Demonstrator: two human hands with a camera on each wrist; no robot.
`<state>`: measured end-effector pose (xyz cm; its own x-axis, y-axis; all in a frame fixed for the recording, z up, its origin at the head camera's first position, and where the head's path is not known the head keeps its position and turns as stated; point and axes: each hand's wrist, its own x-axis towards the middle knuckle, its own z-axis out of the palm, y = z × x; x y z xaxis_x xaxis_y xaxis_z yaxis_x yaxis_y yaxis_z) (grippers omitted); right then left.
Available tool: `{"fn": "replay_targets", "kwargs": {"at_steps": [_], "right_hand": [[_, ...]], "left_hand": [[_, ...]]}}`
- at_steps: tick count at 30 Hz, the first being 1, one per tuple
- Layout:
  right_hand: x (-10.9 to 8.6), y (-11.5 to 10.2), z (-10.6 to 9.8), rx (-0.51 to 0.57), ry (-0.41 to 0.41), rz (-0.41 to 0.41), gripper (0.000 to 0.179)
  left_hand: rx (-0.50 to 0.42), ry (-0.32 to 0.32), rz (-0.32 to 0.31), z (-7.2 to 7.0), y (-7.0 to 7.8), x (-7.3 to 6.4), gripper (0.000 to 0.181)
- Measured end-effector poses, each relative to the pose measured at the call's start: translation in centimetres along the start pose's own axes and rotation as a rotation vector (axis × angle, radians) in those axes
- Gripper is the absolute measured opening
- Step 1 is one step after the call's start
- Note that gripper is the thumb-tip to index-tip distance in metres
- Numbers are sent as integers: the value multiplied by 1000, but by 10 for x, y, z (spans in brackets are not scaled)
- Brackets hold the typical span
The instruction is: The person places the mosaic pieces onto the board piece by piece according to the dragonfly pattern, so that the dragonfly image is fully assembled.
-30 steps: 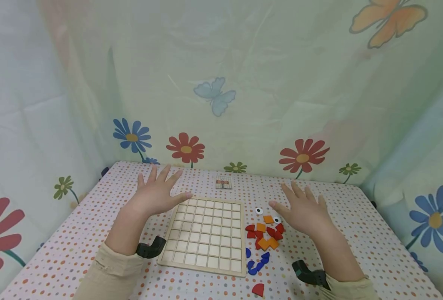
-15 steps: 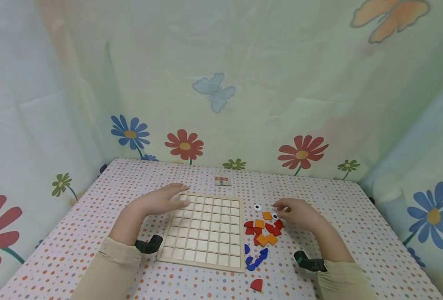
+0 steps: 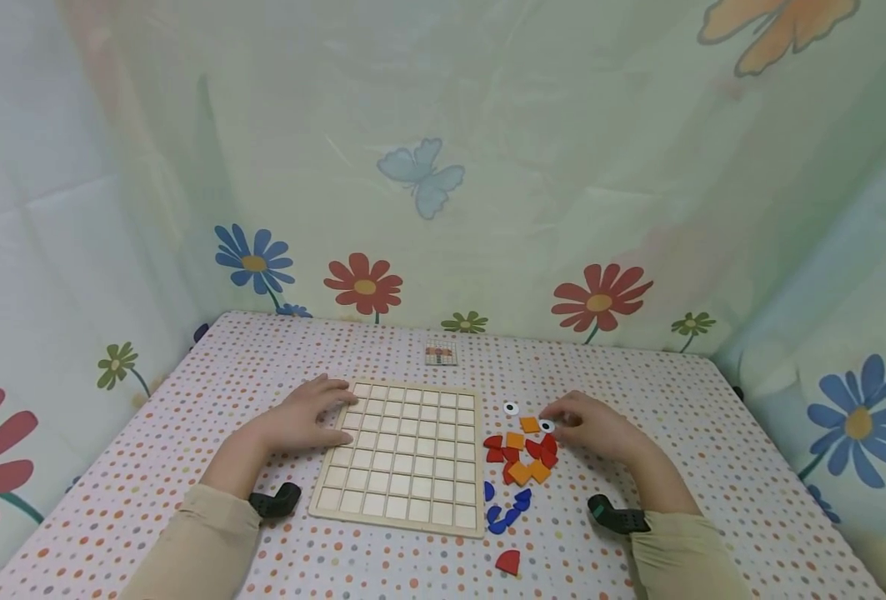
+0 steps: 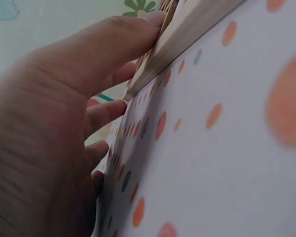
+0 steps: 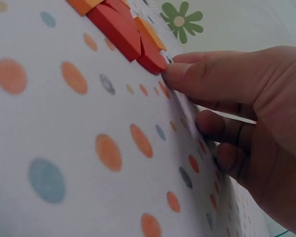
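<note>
A pale wooden grid board lies flat on the dotted table. My left hand is at its left side, with loosely bent fingers at the far left edge and the thumb on the rim; the left wrist view shows the thumb on the frame. To the right of the board, my right hand pinches a white disc with a black eye dot between thumb and index finger. Red pieces lie right beside that thumb in the right wrist view. The disc is mostly hidden there.
Orange squares, red pieces and a second eye disc lie right of the board. Nearer are several blue pieces and a red quarter-circle. A small picture card lies behind the board.
Both hands have come down from spread poses above the table. The left has settled at the board's left edge; the right has drawn its fingers together at the eye disc.
</note>
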<state>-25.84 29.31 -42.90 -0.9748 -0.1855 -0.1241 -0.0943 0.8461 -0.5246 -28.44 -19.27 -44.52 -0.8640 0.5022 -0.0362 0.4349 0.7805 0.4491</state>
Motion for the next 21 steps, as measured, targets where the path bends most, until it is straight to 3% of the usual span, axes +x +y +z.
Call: {"fn": "replay_targets", "kwargs": {"at_steps": [7,15,21], "right_hand": [[3,3,3,7,14,-6,20],[6,6,5,-27,41,-26,22],[5,0,3,-51,54,-9,25]], "left_hand": [[-12,72,75,6,-8,2,40],[1,114,103,7,-6,1,39],[6,112,86,7,-5,3,38]]}}
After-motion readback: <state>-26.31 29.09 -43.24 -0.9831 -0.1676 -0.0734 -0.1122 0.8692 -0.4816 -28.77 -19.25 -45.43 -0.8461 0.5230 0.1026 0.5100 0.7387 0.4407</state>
